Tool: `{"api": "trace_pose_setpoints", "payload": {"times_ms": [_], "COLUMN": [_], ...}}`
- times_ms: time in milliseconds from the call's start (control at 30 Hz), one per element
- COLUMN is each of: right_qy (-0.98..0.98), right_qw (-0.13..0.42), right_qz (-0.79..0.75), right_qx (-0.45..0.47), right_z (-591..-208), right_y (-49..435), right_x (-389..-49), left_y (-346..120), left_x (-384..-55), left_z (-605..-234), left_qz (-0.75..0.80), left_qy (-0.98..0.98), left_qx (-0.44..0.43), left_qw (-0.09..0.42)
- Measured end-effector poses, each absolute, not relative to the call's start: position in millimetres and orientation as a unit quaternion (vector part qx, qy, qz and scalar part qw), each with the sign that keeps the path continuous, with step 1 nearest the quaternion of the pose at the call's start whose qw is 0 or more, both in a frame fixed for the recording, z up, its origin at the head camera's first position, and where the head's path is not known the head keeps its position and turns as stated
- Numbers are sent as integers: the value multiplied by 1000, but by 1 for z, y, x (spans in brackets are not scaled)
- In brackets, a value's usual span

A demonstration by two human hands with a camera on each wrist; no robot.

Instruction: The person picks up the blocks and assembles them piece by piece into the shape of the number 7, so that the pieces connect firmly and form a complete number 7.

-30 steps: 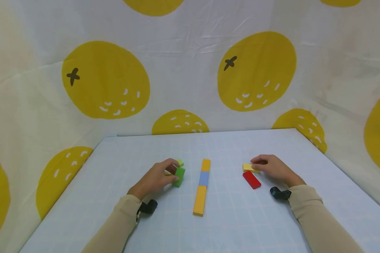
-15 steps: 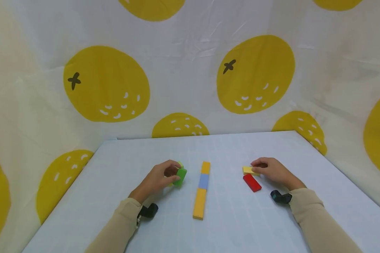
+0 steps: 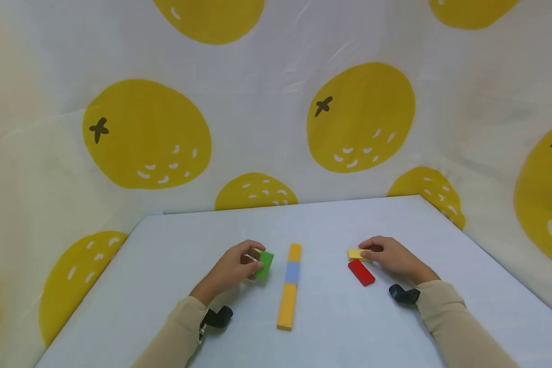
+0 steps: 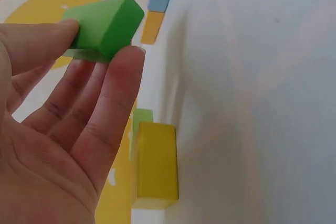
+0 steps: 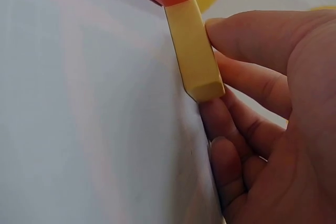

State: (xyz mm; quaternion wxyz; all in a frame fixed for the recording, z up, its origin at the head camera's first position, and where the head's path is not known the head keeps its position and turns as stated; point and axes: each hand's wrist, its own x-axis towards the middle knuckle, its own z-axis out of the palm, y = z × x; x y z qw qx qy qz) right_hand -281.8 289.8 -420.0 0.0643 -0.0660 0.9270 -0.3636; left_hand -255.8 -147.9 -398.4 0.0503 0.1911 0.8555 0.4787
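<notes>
nearest the person, two tan sleeves (image 3: 462, 329) reach in over the pale surface (image 3: 340, 332). a little farther in, the near orange block (image 3: 286, 307) begins a straight row whose long axis runs away from the person; the blue block (image 3: 292, 273) sits in its middle and the far orange block (image 3: 295, 252) ends it. just left of the blue block, close but apart, the left hand (image 3: 227, 270) pinches the green block (image 3: 266, 265) between thumb and fingers; the block looks raised and tilted, its upper end leaning toward the row. this is the hand nearer to the row. its wrist view also shows a yellow block (image 4: 157, 163) and a light green block (image 4: 142, 115) on the surface. well to the right, the red block (image 3: 361, 273) lies slantwise, its far end seeming to touch the pale yellow block (image 3: 355, 254), which lies crosswise, gripped at its right end by the right hand (image 3: 394, 259). beyond hangs a white cloth (image 3: 257, 128) with yellow rounds (image 3: 147, 134).
</notes>
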Motion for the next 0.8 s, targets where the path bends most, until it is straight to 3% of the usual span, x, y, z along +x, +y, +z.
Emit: {"api": "trace_pose_setpoints", "payload": {"times_ms": [167, 433, 800], "right_qy": [925, 929, 926], "right_qw": [60, 62, 70], "right_qz": [-368, -361, -367], "right_qx": [-66, -60, -63], "right_z": [-417, -414, -418], "right_y": [284, 290, 289], "right_x": [-283, -283, -281], "left_y": [-149, -136, -113], "left_x": [-260, -274, -286], "left_z": [-397, -379, -377], "left_qz": [463, 488, 486], "left_qy": [862, 845, 851], "left_qx": [200, 192, 157], "left_qw": [48, 102, 123]}}
